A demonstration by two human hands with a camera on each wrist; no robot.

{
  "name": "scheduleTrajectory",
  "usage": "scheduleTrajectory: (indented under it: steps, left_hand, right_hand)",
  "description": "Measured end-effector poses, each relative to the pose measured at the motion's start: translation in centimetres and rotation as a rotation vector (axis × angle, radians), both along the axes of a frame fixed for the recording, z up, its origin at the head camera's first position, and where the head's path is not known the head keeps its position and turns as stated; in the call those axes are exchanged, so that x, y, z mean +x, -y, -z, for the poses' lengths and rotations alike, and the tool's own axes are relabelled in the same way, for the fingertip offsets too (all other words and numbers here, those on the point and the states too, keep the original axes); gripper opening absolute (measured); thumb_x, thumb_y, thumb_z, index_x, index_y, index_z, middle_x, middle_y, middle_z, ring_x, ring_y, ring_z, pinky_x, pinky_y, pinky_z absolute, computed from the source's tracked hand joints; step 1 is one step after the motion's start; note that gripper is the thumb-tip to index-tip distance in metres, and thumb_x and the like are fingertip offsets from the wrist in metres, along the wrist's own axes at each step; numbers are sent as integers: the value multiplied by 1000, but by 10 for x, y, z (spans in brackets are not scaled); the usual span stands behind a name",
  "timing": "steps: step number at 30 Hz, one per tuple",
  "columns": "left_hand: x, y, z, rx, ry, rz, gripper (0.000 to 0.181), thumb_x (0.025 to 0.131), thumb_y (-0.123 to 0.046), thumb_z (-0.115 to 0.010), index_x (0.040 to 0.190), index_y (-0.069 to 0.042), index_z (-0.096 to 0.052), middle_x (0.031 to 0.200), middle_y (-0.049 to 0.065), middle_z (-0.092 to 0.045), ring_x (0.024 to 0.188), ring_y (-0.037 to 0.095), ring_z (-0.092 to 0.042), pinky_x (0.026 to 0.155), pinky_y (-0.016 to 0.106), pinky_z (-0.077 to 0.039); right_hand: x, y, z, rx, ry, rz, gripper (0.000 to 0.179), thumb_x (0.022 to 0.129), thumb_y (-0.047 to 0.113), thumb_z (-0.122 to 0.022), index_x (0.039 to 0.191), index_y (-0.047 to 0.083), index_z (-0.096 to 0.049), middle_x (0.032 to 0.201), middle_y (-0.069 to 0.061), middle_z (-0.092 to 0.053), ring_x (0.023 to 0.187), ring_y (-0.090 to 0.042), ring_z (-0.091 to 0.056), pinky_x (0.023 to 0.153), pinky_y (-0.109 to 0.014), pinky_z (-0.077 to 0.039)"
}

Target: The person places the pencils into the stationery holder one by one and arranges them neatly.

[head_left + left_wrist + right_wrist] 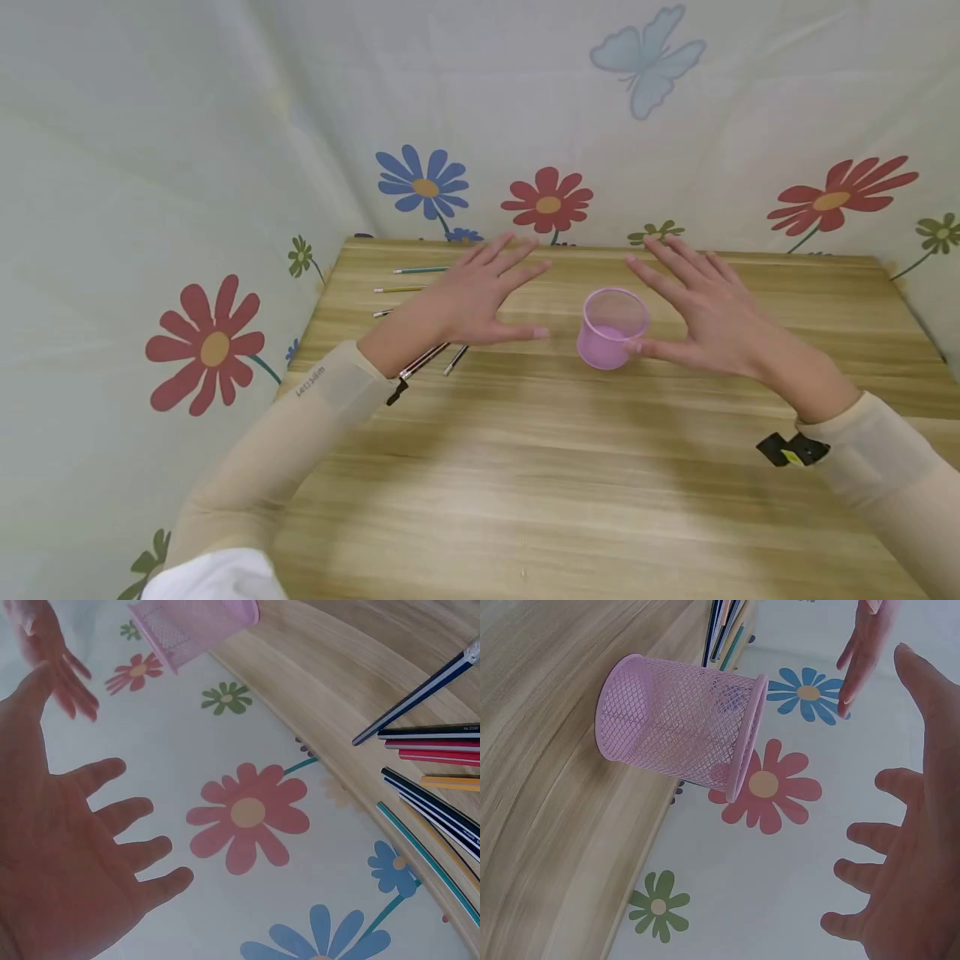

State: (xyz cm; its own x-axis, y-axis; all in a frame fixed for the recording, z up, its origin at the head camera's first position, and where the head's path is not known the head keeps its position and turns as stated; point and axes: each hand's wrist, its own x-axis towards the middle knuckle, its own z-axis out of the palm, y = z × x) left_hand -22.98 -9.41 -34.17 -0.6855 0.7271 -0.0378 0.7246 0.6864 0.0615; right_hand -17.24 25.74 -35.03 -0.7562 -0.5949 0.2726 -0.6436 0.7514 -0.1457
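A pink mesh pencil cup (602,346) stands upright on the wooden table, between my two hands. My left hand (483,300) is held above the table to the cup's left, fingers spread and holding nothing. Under and beside that hand lie several pencils (431,748), which it partly hides in the head view. My right hand (708,312) hovers to the cup's right with fingers spread; its thumb overlaps the cup's rim in the head view. In the right wrist view the cup (679,724) appears whole, with a gap between it and the right hand.
The wooden table (480,483) has its back edge against a white cloth backdrop (480,83) printed with flowers and a butterfly. The same cloth hangs along the left side. Dark straps with small devices (793,450) sit at the sleeve cuffs.
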Motion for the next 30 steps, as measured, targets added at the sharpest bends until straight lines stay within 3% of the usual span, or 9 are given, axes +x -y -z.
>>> scheduleTrajectory:
  steps: [7,13,17,23,26,30]
  left_hand:
    - [-14,16,-5,103,64,-40,93,97,-77,-53,169,-26,-26,179,1,-6,164,29,5,128,61,-11]
    - [-29,28,-1,253,87,-132,83,100,-58,-67,165,-18,-35,169,9,-32,156,31,-28,126,52,-29]
    - [-35,31,6,296,92,-185,77,102,-55,-66,161,-14,-42,159,9,-43,148,30,-39,122,49,-37]
    - [-44,34,29,321,106,-237,69,104,-55,-62,152,-7,-52,145,12,-54,135,31,-50,118,47,-42]
    - [-49,34,45,374,176,-262,60,106,-46,-64,147,-3,-55,138,14,-57,129,30,-54,114,46,-45]
    - [-56,32,68,471,269,-304,47,105,-31,-69,138,1,-59,129,16,-61,118,28,-60,107,43,-50]
  right_hand:
    - [-4,-6,3,-82,38,-11,105,85,57,-82,169,25,-28,175,-11,-21,160,-41,-17,121,-75,-18]
    - [-7,-10,7,-227,169,24,103,84,40,-88,168,24,-31,174,-9,-26,157,-43,-26,115,-77,-28]
    - [-8,-10,12,-302,252,60,101,86,34,-88,168,23,-31,171,-13,-31,155,-45,-29,114,-78,-28]
    - [-16,-10,35,-501,318,41,94,85,15,-89,164,16,-39,161,-15,-48,146,-39,-45,115,-67,-37]
    - [-19,-10,47,-579,360,34,91,85,6,-88,162,10,-40,157,-18,-51,144,-39,-47,115,-66,-38]
    - [-20,-9,61,-627,419,66,86,86,6,-87,160,5,-42,156,-20,-51,145,-38,-45,117,-64,-36]
